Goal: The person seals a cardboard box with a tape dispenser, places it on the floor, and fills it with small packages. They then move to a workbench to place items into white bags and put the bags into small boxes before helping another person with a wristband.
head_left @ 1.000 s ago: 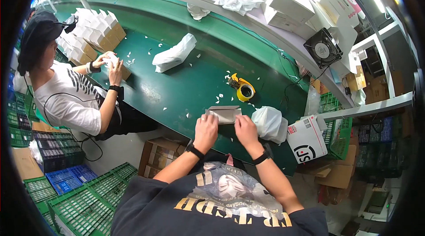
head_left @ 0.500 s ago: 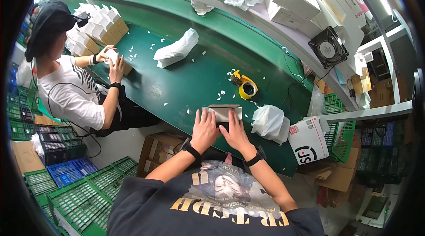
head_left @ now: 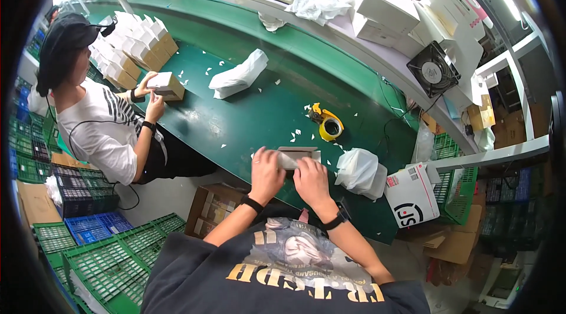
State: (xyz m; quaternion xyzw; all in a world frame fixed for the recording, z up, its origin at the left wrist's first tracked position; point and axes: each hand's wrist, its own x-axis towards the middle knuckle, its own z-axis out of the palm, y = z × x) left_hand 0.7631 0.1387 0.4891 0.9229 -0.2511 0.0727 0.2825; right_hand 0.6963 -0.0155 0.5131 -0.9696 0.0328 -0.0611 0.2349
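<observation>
A small cardboard box (head_left: 299,152) with a pale flap raised at its far side lies on the green table in front of me. My left hand (head_left: 267,175) bends its fingers over the box's left end; its fingertips are slightly blurred. At the right end, the curled fingers of my right hand (head_left: 312,181) grip the near edge. Both hands hide the near side of the box. Beyond it lies a yellow tape dispenser (head_left: 330,128), with white paper scraps around it. A white plastic-wrapped bundle (head_left: 358,168) sits just right of my right hand.
On the left, a co-worker (head_left: 106,116) handles a brown-and-white box (head_left: 167,85) beside rows of open boxes (head_left: 147,43). Another white bundle (head_left: 239,75) lies mid-table. A shelf at the back carries a fan (head_left: 433,68). Green crates (head_left: 118,261) stand lower left.
My fingers, which were stretched over the box, are now curled at its near edge, and my left hand has shifted slightly left. The co-worker's box has come down toward the table.
</observation>
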